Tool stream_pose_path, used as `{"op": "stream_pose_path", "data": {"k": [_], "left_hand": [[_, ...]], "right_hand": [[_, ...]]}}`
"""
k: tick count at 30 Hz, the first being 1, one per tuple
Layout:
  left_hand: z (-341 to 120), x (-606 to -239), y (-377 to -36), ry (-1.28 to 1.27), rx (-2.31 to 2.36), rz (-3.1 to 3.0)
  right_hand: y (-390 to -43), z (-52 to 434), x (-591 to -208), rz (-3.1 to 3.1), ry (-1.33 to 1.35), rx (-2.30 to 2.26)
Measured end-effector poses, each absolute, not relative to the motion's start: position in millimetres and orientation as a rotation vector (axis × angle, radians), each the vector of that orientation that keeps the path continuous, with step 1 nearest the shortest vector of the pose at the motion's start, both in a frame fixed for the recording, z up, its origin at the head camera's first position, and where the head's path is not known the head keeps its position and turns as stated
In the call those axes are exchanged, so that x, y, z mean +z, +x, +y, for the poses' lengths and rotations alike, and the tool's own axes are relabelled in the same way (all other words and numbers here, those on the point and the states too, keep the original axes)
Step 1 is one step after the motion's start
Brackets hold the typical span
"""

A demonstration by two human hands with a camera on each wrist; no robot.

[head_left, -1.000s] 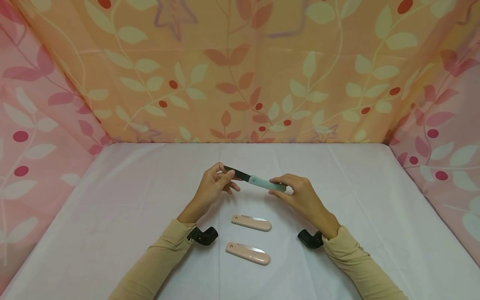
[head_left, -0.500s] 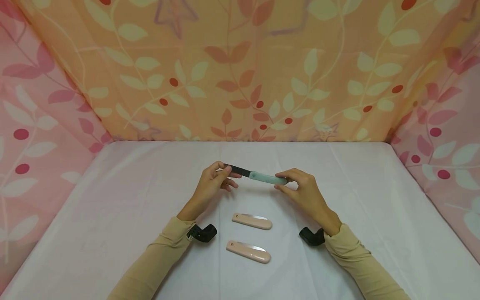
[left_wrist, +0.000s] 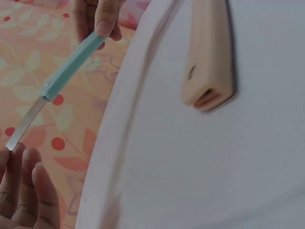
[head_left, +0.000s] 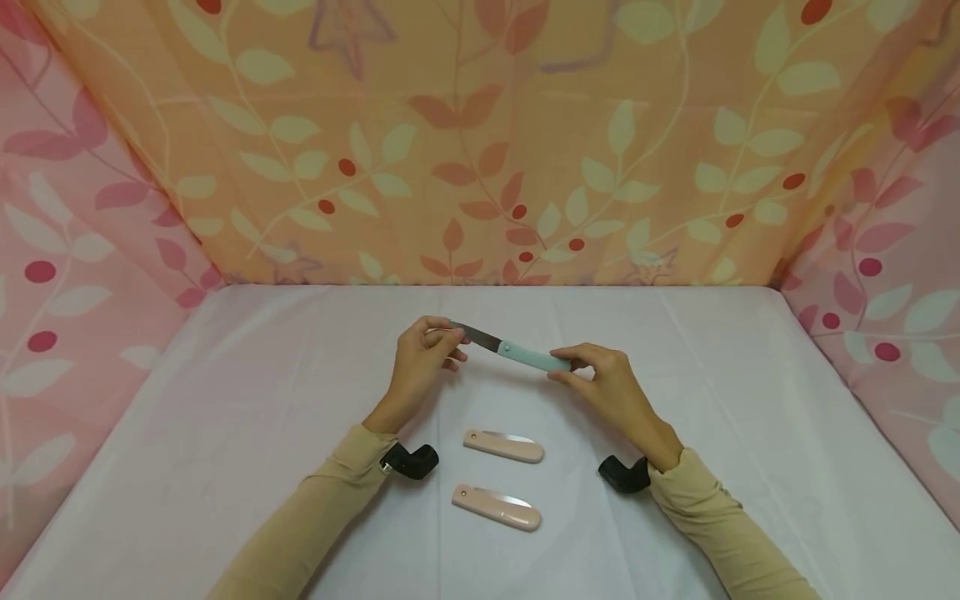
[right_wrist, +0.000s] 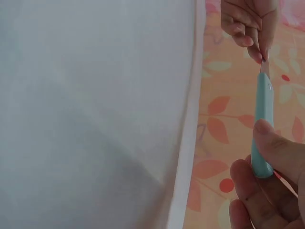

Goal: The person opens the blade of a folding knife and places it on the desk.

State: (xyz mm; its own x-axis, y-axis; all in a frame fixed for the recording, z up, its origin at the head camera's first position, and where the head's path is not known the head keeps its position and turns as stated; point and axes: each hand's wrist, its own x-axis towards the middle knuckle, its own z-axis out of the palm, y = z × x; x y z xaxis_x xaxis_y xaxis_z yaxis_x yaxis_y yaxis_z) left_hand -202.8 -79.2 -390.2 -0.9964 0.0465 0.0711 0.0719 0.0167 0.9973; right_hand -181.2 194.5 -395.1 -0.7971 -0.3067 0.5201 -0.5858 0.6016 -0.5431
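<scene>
Between my hands, above the table, is a folding knife with a mint-green handle (head_left: 528,357) and its blade (head_left: 480,338) swung out. My left hand (head_left: 422,354) pinches the blade near its tip between thumb and fingers. The far end of the handle is held by my right hand (head_left: 600,375), thumb on one side and fingers on the other. In the left wrist view the blade (left_wrist: 26,123) runs straight on from the handle (left_wrist: 74,67). The right wrist view shows my right thumb pressed along the handle (right_wrist: 263,102), the blade mostly hidden by my left fingers.
Two folded knives with pinkish-beige handles lie on the white-covered table (head_left: 262,433), one farther (head_left: 504,447) and one nearer (head_left: 497,507). A floral cloth (head_left: 480,167) stands behind the table, with pink cloths at both sides. A black wrist camera (head_left: 411,461) sits by my left wrist.
The blade has turned to show its flat side, greyer than before. My left hand has shifted slightly left and up; my right hand has moved a little right. The beige knives stay put.
</scene>
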Motion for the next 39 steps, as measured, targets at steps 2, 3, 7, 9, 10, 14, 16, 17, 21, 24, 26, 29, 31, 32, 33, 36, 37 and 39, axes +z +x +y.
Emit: {"op": "stream_pose_path", "data": {"k": [2, 3, 7, 9, 10, 14, 16, 17, 21, 24, 26, 29, 31, 32, 33, 36, 37, 39], "left_hand": [[-80.2, -388.8, -206.8, -0.097, -2.168, -2.266], [-80.4, -388.2, -208.9, -0.080, -2.152, -2.295], [-80.3, -386.7, -216.9, -0.068, -2.048, -2.443], [-78.9, -386.4, -221.4, -0.081, -1.988, -2.500], [-77.8, -386.5, -223.8, -0.090, -1.966, -2.517], [-74.5, -387.3, -235.1, -0.100, -1.911, -2.547], [-74.0, -388.5, -241.3, -0.094, -1.899, -2.566], [-74.0, -389.0, -244.0, -0.091, -1.896, -2.579], [-74.5, -392.7, -252.7, -0.088, -1.899, -2.633], [-74.2, -396.5, -257.7, -0.080, -1.935, -2.631], [-74.3, -399.1, -260.7, -0.069, -1.952, -2.623], [-73.8, -401.2, -264.9, -0.043, -1.990, -2.601], [-73.5, -402.1, -267.8, -0.028, -1.997, -2.596], [-73.5, -402.4, -269.2, -0.025, -2.002, -2.593], [-73.5, -402.8, -270.5, -0.023, -2.002, -2.593], [-74.3, -404.6, -274.2, -0.037, -1.973, -2.615], [-74.7, -405.3, -275.2, -0.045, -1.963, -2.629], [-75.5, -406.2, -277.0, -0.061, -1.943, -2.662]], "right_hand": [[-185.2, 195.0, -395.5, -2.481, 0.694, 1.025], [-187.5, 195.4, -395.7, -2.498, 0.679, 1.027], [-196.2, 197.7, -396.0, -2.589, 0.597, 1.052], [-200.4, 199.2, -396.6, -2.618, 0.573, 1.074], [-202.5, 200.2, -397.0, -2.632, 0.564, 1.079], [-211.8, 203.4, -399.8, -2.665, 0.570, 1.105], [-216.8, 204.6, -401.2, -2.688, 0.568, 1.114], [-219.4, 205.1, -401.7, -2.699, 0.563, 1.119], [-229.0, 207.2, -401.5, -2.738, 0.512, 1.136], [-234.8, 208.9, -400.0, -2.777, 0.479, 1.148], [-238.1, 209.0, -399.3, -2.802, 0.471, 1.153], [-242.8, 208.9, -398.6, -2.836, 0.449, 1.155], [-245.7, 208.8, -398.4, -2.849, 0.424, 1.159], [-247.2, 209.2, -399.0, -2.856, 0.416, 1.159], [-249.0, 209.6, -399.4, -2.860, 0.410, 1.160], [-254.0, 210.6, -401.1, -2.867, 0.389, 1.166], [-255.8, 211.1, -402.0, -2.871, 0.382, 1.166], [-258.8, 211.6, -403.1, -2.878, 0.371, 1.157]]}}
